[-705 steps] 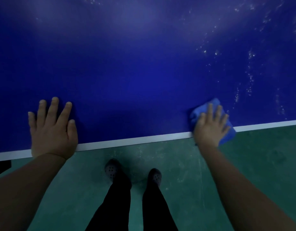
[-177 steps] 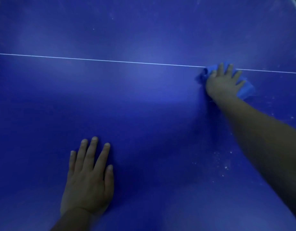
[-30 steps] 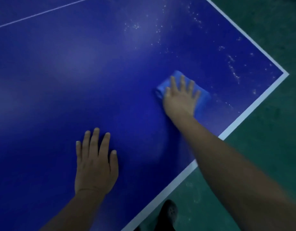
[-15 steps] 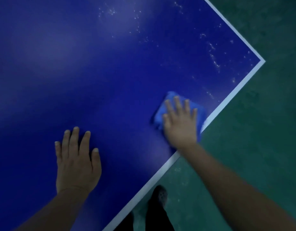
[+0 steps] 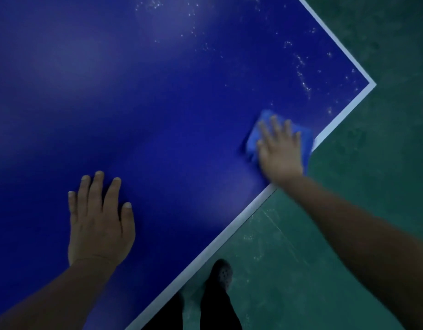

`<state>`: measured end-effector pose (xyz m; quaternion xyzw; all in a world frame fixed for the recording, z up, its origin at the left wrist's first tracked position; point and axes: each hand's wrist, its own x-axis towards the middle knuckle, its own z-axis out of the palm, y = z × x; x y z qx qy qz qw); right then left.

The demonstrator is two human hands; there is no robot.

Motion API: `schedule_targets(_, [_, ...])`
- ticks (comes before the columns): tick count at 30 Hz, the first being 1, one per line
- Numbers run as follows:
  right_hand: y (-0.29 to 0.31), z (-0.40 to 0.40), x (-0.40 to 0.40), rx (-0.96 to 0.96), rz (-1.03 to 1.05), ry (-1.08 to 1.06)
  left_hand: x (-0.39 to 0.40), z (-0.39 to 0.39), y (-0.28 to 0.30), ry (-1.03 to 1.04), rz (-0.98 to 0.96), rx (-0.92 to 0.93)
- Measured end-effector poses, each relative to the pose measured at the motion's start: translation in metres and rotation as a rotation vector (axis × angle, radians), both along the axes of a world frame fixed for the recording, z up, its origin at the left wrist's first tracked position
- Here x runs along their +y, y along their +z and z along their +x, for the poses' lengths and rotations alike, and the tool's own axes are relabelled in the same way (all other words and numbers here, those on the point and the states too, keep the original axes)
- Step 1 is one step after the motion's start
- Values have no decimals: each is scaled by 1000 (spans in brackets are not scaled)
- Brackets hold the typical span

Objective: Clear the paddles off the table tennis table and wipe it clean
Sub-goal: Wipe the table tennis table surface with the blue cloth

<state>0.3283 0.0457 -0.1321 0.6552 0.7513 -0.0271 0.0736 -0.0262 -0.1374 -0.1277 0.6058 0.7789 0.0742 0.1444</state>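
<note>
The dark blue table tennis table fills the left and middle of the head view, with its white-lined corner at the right. My right hand presses flat, fingers straight, on a folded blue cloth at the table's near edge, the cloth overhanging the white line. My left hand lies flat on the table surface, fingers spread. No paddle is in view. White specks dot the surface near the corner and the far side.
Green floor runs along the right and below the table edge. My dark shoe and trouser leg stand close to the white edge line.
Since one second ago my right hand has drawn the cloth back from the inner table to the white edge line. My left hand stays flat on the table.
</note>
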Motion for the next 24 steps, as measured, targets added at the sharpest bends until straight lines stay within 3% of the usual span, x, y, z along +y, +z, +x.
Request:
schedule_targets(2, [10, 21, 37, 83, -40, -359, 0, 1, 0, -5, -2, 4])
schedule_targets(4, [11, -3, 29, 117, -22, -453, -1, 0, 0, -4, 1, 6])
schedule_targets(6, [4, -48, -21, 88, 12, -212, -1, -1, 0, -3, -2, 4])
schedule_targets(8, [-1, -80, -89, 103, -10, 225, 0, 0, 0, 7, -8, 1])
schedule_targets(10, [0, -75, -96, 115, -68, 413, 0, 1, 0, 5, -16, 4])
schedule_targets(12, [-2, -50, -47, 96, 24, 253, 1, 0, 0, 2, -14, 7])
schedule_targets(15, [8, -14, 28, 122, -12, -298, 0, 1, 0, -2, -9, 6])
schedule_targets(17, [9, -26, 31, 179, 3, -487, 0, 0, 0, 3, -5, 7])
schedule_targets(19, [4, -65, -9, 117, 42, -304, -1, 0, -1, -2, -3, 11])
schedule_targets(22, [-4, -94, -96, 119, -8, 371, 0, -1, -1, 3, -2, 4])
schedule_targets(24, [-4, -69, -84, 112, -59, 536, 1, 0, -1, -2, -1, 6])
